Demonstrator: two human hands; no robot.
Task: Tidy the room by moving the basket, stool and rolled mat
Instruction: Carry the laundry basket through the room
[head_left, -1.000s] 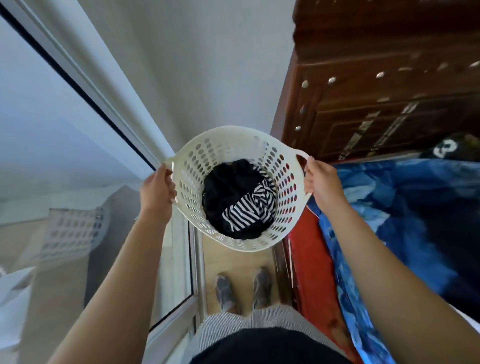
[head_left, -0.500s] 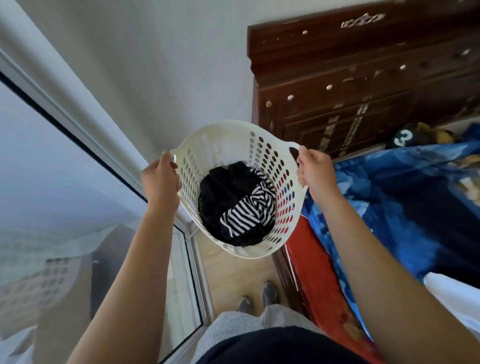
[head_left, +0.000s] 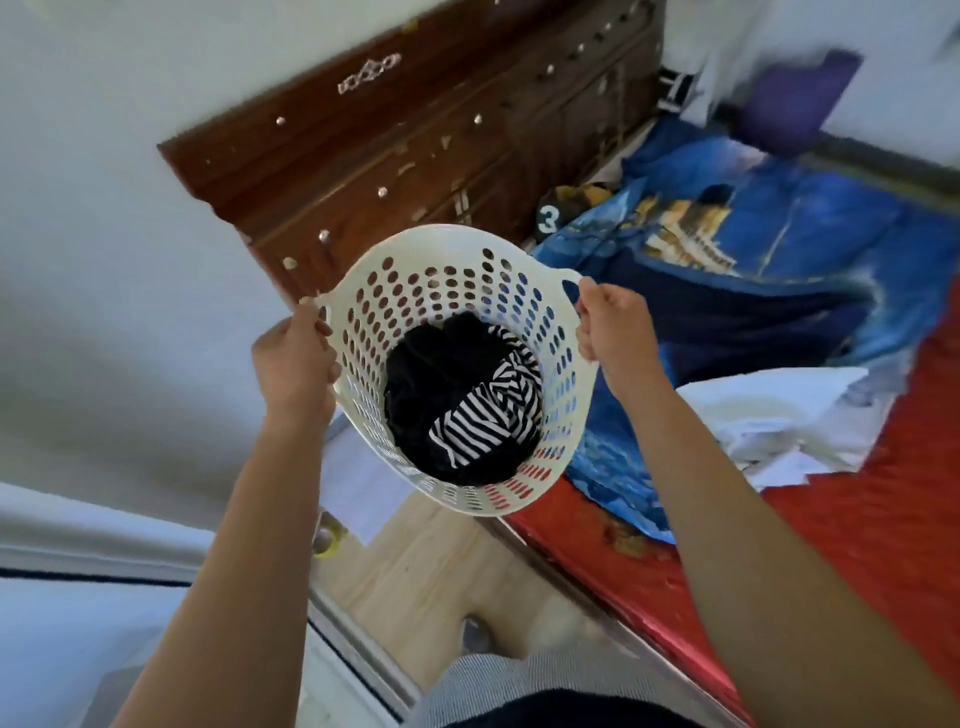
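Observation:
A round white perforated laundry basket (head_left: 431, 275) hangs in the air in front of me, over the gap between the wall and the bed. Dark clothes (head_left: 431, 374) and a black-and-white striped garment (head_left: 483, 415) lie in its bottom. My left hand (head_left: 293, 364) grips the left handle and my right hand (head_left: 613, 327) grips the right handle, fingers curled round the rim. The basket tilts with its mouth toward me. No stool or rolled mat is in view.
A dark wooden headboard (head_left: 415, 135) stands against the white wall beyond the basket. On the right is a bed with a red cover (head_left: 883, 493), a blue blanket (head_left: 753, 249) and a white cloth (head_left: 779, 410). Below lies a narrow strip of wooden floor (head_left: 431, 566), with a glass door frame at lower left.
The view has swung to the right toward the bed and headboard. Both hands still hold the basket, which has moved away from the glass door.

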